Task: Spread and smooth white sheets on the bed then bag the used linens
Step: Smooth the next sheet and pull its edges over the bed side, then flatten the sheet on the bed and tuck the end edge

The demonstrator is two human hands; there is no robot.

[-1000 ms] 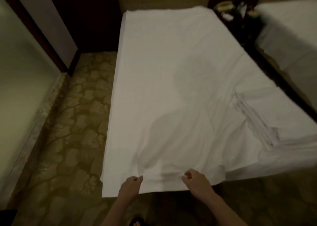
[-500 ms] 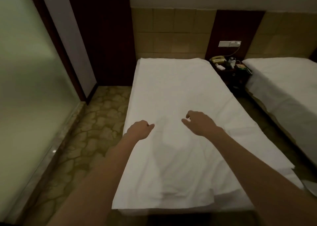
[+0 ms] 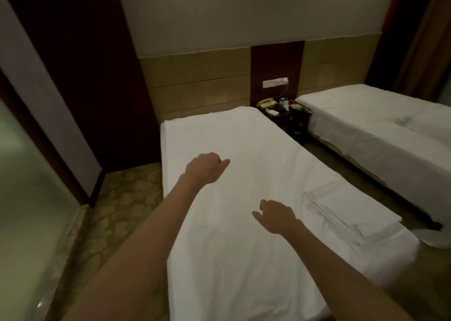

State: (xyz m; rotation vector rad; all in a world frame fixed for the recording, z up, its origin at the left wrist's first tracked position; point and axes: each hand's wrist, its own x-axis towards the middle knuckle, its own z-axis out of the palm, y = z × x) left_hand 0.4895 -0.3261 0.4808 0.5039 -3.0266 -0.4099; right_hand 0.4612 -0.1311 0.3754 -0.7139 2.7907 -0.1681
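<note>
Spreading step: white sheet [image 3: 244,259] lies over bed [image 3: 164,150]. Left hand [image 3: 203,168] and right hand [image 3: 277,217] hover above it, fingers loosely curled, holding nothing. Folded linen [image 3: 341,213] at right edge. Next: smoothing strokes outward, likely.

Under both hands the white sheet [image 3: 244,259] is matt cloth, mostly smooth, with fine creases. Just right of the right hand [image 3: 277,217] lies a folded stack of linen [image 3: 341,213], its layered edges rumpled. Left of the left hand [image 3: 205,168], a patterned carpet [image 3: 117,211] looks dull and soft.
</note>
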